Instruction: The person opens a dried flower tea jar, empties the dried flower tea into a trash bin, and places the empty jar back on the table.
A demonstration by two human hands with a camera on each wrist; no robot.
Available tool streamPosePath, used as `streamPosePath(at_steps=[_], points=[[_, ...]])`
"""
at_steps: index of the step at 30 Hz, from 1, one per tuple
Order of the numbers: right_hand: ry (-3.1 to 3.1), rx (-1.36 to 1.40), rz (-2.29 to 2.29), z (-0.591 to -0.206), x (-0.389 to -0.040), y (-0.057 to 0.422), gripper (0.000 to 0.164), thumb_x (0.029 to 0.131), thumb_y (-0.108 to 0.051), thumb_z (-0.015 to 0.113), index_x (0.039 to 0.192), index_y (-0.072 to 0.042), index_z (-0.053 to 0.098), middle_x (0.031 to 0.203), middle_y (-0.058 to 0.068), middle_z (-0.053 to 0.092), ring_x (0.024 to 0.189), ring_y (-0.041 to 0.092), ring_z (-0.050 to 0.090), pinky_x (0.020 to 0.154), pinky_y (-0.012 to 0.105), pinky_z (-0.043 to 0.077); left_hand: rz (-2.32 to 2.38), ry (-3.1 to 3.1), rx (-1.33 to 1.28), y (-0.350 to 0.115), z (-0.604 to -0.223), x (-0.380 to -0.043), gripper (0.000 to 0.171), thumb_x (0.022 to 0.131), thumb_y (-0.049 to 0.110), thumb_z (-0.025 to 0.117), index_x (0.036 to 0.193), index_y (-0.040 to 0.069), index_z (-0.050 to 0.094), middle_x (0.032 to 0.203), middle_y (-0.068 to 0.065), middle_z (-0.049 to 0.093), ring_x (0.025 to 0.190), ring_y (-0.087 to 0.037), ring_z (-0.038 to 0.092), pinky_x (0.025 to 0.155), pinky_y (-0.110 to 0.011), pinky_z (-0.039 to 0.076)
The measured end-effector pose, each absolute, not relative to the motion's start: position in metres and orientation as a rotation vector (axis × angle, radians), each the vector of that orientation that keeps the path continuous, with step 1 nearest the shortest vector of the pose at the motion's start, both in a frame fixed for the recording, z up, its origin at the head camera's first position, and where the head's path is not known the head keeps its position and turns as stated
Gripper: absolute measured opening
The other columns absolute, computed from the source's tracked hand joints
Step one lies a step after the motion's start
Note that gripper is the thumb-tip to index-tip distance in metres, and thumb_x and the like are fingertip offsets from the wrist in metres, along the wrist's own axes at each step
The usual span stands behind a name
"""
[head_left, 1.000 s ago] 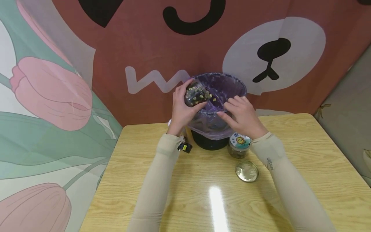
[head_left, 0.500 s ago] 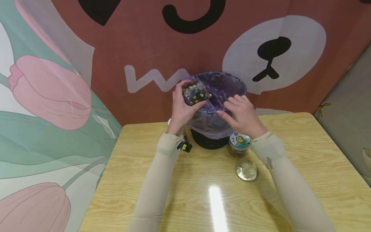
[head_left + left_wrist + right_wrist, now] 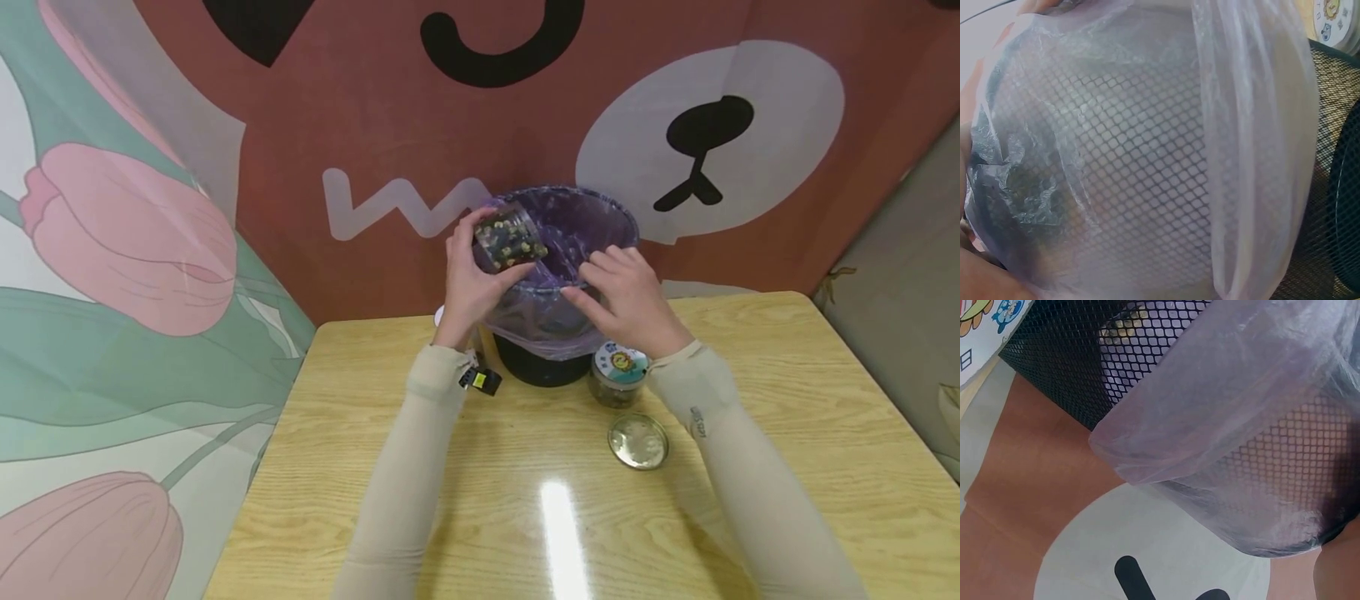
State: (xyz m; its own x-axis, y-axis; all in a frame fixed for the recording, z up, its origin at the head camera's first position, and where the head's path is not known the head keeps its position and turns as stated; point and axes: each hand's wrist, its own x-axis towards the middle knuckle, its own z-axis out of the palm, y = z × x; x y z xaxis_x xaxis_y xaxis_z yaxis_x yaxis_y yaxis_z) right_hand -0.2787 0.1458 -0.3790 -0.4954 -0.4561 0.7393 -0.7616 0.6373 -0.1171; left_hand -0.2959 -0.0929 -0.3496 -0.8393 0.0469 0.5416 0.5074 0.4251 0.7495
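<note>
My left hand (image 3: 476, 279) grips a clear jar (image 3: 506, 237) of small yellowish bits, tilted with its mouth toward the inside of a trash can. The can (image 3: 543, 367) is black mesh, and a thin purple bag (image 3: 555, 333) lines it and folds over its rim. My right hand (image 3: 626, 300) holds the near right rim, thumb outside and fingers curled over the edge. In the left wrist view, the bag (image 3: 1122, 144) and mesh fill most of the picture. The right wrist view shows the bag (image 3: 1222, 425) over the mesh, with part of my right hand (image 3: 1341, 569) at the corner.
A lidded jar with a cartoon label (image 3: 618, 375) stands against the can's right side. Before it lies a round, shiny lid (image 3: 638, 442). A small black item with a yellow patch (image 3: 482, 381) is by my left wrist. The wooden table (image 3: 525, 492) meets a printed wall cloth (image 3: 390, 275) behind.
The jar has turned a little in my left hand, and the bits inside have shifted. A bit seen below its mouth a second ago no longer shows. My right hand stays at the rim.
</note>
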Motion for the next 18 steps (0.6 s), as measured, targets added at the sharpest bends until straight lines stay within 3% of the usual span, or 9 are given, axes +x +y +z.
streamPosePath(at_steps=[9,18], points=[[-2.171,0.944,0.577,-0.3790,-0.2789,0.1457,0.064,0.107,-0.063,0.031,0.075,-0.010,0.048,0.070,0.005,0.041,0.071,0.027,0.036,0.071,0.041,0.030,-1.396,-2.255,-0.463,-0.0926,-0.3500,-0.2967,0.087,0.075,0.025,0.095,0.148,0.019,0.048,0.147,0.001,0.052,0.128,-0.021,0.038,0.114,-0.044,0.036],[-2.165,0.942,0.574,-0.3791,-0.2789,0.1453,0.064,0.107,-0.063,0.030,0.075,-0.011,0.047,0.070,0.005,0.041,0.071,0.026,0.036,0.072,0.041,0.030,-1.401,-2.259,-0.473,-0.0933,-0.3499,-0.2969,0.087,0.076,0.026,0.094,0.148,0.018,0.048,0.147,-0.001,0.052,0.128,-0.023,0.038,0.115,-0.053,0.037]])
